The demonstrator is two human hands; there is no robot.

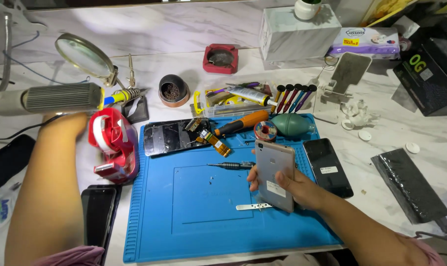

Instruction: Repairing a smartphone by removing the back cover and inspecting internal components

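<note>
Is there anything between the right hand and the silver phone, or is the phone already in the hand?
Nothing stands between them. The right hand already holds the silver phone, back side up, above the blue mat. The left hand is hidden behind the hot-air tool.

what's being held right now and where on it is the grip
The right hand holds a silver phone back-up over the blue mat, gripping its lower half by the side edges. The left hand is hidden behind the hot-air tool.
</note>
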